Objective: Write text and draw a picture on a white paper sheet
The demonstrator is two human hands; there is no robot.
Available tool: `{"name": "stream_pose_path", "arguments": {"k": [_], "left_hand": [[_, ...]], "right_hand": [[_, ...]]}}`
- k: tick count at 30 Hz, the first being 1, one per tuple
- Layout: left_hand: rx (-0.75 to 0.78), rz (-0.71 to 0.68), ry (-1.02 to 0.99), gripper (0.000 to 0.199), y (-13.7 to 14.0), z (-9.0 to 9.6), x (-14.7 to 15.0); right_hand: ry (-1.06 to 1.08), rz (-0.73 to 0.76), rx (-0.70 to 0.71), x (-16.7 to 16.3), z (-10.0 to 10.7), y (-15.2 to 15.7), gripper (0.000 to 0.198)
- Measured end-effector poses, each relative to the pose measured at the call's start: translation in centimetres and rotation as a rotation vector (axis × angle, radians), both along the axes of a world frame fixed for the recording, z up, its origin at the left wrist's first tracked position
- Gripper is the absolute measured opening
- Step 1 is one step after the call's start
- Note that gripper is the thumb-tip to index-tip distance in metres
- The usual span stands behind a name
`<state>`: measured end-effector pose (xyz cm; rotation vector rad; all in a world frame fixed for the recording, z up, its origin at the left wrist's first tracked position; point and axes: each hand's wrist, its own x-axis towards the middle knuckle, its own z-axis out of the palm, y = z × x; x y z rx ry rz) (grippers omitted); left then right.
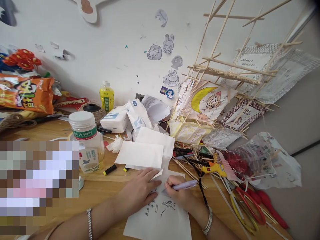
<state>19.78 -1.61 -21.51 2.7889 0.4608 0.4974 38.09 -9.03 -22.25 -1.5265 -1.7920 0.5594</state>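
One shiny orange snack bag [30,96] lies at the far left, beneath a bunch of red-orange flower-like pieces [22,60]. Next comes a clear plastic jar with a white screw lid and green label [86,141]; behind it and slightly to the right, a yellow drink bottle with a white cap [107,95] stands upright near the wall. A short black cylinder with a yellow end [110,169] lies on the wooden table [100,196], right of the jar. Blank white paper pieces [140,154] overlap beyond the hands.

The left hand [141,185] lies palm down with fingers somewhat spread, on the upper left part of a white paper sheet with black line drawing and handwritten characters [160,226]. This sheet lies flat at the near edge of the view, under both hands. The right hand [175,190] pinches a slim light-purple pen [186,185] between thumb and fingers, just above the drawn lines; whether the tip touches the paper, I cannot tell.

Farther right, a tall pale wooden stick frame [220,63] carries illustrated panels, one with a yellow crescent moon [205,100]. Below it lie a yellow glue gun [213,169] and red-handled scissors [252,203].
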Motion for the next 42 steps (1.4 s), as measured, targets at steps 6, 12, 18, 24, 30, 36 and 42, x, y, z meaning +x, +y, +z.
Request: {"name": "stream_pose_path", "arguments": {"k": [6, 12, 18, 24, 30, 36, 42], "left_hand": [[0.010, -0.003, -0.012, 0.030, 0.00, -0.30, -0.07], [0.029, 0.000, -0.014, 0.030, -0.03, -0.39, 0.00], [0.025, 0.006, -0.031, 0.029, 0.09, -0.56, 0.09], [0.024, -0.004, -0.040, 0.030, 0.06, -0.30, 0.11], [0.025, -0.002, -0.019, 0.029, -0.03, -0.14, 0.08], [0.033, 0.005, -0.021, 0.031, 0.03, -0.31, 0.03], [0.030, -0.003, -0.037, 0.030, 0.01, -0.48, 0.05]], "right_hand": [[0.002, 0.020, -0.015, -0.03, 0.24, -0.05, 0.031], [0.001, 0.014, -0.023, 0.00, 0.18, -0.04, 0.031], [-0.006, -0.015, -0.017, -0.04, 0.16, -0.07, 0.032], [-0.018, -0.007, 0.006, 0.11, -0.18, 0.00, 0.032], [-0.027, -0.004, 0.008, 0.23, -0.34, 0.10, 0.033], [-0.026, -0.029, -0.009, 0.14, -0.25, -0.07, 0.031], [-0.027, 0.022, -0.006, 0.00, 0.23, -0.10, 0.032]]}}
